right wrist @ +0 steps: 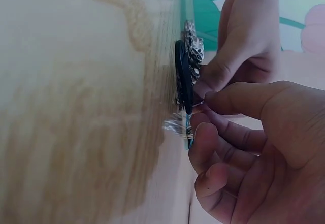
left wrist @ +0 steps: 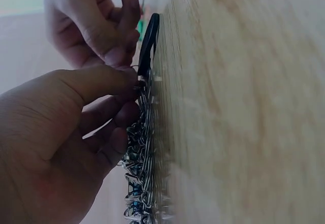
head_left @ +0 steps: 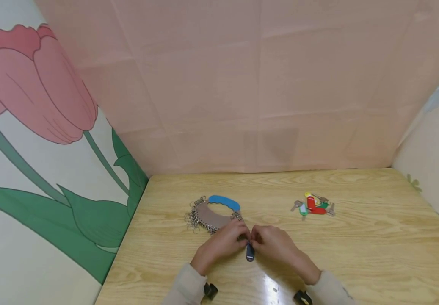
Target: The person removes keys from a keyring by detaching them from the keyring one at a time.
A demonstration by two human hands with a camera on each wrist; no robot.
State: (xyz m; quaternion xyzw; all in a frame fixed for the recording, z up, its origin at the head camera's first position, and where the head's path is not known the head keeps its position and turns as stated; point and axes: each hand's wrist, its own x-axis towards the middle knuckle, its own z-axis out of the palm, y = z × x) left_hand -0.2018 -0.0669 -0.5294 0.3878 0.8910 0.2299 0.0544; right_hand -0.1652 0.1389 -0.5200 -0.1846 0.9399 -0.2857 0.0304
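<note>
A grey curved plate with a blue grip and many metal rings along its edge lies on the table. At its near right end, my left hand and my right hand meet fingertip to fingertip. Between them is a dark key tag, its free end pointing toward me. Thumb and forefinger of the left hand pinch at the tag's ring end, beside the row of rings. The right hand pinches at the same spot. Fingertips mostly hide the small ring there.
Right of the hands, farther back, lies a small pile of keys with red key tags, a green-and-white tag and a yellow one. A pink cloth wall closes the table's back, and a tulip-printed panel stands at the left.
</note>
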